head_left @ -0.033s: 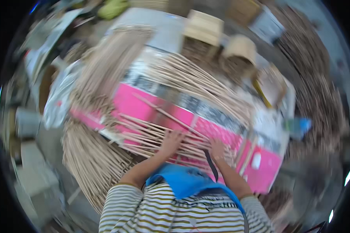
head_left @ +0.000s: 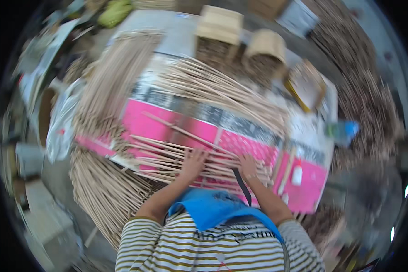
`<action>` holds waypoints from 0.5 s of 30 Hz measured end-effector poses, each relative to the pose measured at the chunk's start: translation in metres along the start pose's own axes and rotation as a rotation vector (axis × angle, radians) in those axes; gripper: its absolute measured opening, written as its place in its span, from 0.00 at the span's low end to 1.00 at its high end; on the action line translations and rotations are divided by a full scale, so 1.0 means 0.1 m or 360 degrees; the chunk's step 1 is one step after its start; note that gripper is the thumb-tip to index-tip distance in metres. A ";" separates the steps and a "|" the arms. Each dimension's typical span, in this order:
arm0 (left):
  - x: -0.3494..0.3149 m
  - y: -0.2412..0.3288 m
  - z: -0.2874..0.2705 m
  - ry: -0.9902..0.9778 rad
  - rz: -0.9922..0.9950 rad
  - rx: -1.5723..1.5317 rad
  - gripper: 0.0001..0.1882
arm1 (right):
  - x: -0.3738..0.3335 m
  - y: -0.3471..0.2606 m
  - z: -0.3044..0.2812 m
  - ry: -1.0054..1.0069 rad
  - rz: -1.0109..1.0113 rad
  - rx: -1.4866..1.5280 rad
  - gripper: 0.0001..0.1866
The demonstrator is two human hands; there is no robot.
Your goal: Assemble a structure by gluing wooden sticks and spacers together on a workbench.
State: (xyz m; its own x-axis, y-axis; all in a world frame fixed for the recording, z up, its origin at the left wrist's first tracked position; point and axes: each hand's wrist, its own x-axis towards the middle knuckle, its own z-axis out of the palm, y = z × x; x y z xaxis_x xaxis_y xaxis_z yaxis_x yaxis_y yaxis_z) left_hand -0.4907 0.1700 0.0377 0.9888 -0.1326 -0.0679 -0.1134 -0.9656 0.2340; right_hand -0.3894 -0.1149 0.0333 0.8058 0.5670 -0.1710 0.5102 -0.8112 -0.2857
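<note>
A loose layer of thin pale sticks point(head_left: 161, 156) lies across a pink sheet point(head_left: 145, 119) on the table in front of me. My left hand point(head_left: 193, 164) rests palm down on the sticks with its fingers spread. Farther right, my right hand point(head_left: 248, 167) also lies on them, its fingers stretched out. One longer stick point(head_left: 190, 135) runs slantwise beyond the hands, toward the right hand's fingertips. A dark strap point(head_left: 241, 185) hangs beside my right wrist.
Beyond the pink sheet lies another pile of sticks point(head_left: 213, 86). A long bundle point(head_left: 118, 77) sits at the left, with a further heap point(head_left: 106, 183) below it. Wooden containers point(head_left: 220, 23), a yellow-edged box point(head_left: 305, 86) and a white bottle point(head_left: 297, 175) stand around.
The whole scene sits slightly farther left in the picture, and the blur is less. Both hands stay on the sticks.
</note>
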 end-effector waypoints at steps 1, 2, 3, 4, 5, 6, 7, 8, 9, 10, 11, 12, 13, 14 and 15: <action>-0.03 0.02 -0.15 -0.0023 0.0013 0.0002 0.37 | 0.00 -0.04 0.00 -0.0024 0.0094 -0.0063 0.23; -0.04 0.00 -0.09 -0.0039 0.0046 0.0007 0.40 | -0.06 -0.03 0.07 -0.0032 0.0167 -0.0047 0.25; -0.02 0.02 -0.10 -0.0057 0.0057 -0.0049 0.41 | -0.07 0.00 0.14 -0.0037 0.0207 -0.0028 0.26; 0.03 0.07 -0.14 -0.0048 0.0120 -0.0027 0.40 | -0.13 0.05 0.16 -0.0022 0.0285 -0.0014 0.26; 0.11 0.09 -0.17 -0.0096 0.0150 -0.0113 0.39 | -0.17 0.10 0.18 -0.0030 0.0315 -0.0016 0.25; 0.12 0.10 -0.20 -0.0150 0.0157 -0.0193 0.38 | -0.23 0.10 0.22 -0.0049 0.0325 -0.0013 0.24; 0.17 0.16 -0.21 -0.0116 0.0198 -0.0150 0.36 | -0.32 0.13 0.20 0.0030 0.0354 -0.0019 0.21; 0.26 0.17 -0.23 -0.0104 0.0232 -0.0142 0.36 | -0.35 0.17 0.19 0.0015 0.0406 0.0030 0.19; 0.31 0.18 -0.28 -0.0101 0.0248 -0.0135 0.36 | -0.36 0.18 0.15 -0.0013 0.0444 0.0087 0.17; 0.34 0.19 -0.32 -0.0145 0.0225 -0.0045 0.38 | -0.33 0.18 0.09 -0.0049 0.0476 0.0094 0.14; 0.39 0.20 -0.35 -0.0146 0.0248 -0.0047 0.40 | -0.31 0.22 0.10 0.0036 0.0495 0.0105 0.13; 0.43 0.19 -0.37 -0.0146 0.0256 -0.0045 0.41 | -0.28 0.23 0.11 0.0117 0.0500 0.0117 0.12; 0.49 0.15 -0.36 -0.0197 0.0237 -0.0104 0.43 | -0.22 0.26 0.08 0.0152 0.0496 0.0087 0.12; 0.51 0.13 -0.36 -0.0240 0.0225 -0.0072 0.43 | -0.19 0.30 0.05 0.0188 0.0490 0.0055 0.12; 0.56 0.09 -0.33 -0.0272 0.0203 -0.0037 0.43 | -0.17 0.33 -0.01 0.0185 0.0487 0.0055 0.14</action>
State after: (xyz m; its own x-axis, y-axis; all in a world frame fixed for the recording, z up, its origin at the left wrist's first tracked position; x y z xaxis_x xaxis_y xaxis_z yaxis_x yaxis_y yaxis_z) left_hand -0.4326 0.1612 0.0683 0.9356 -0.2914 -0.1995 -0.2324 -0.9333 0.2736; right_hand -0.3861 -0.1519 0.0275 0.9501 0.2761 -0.1454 0.2304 -0.9349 -0.2699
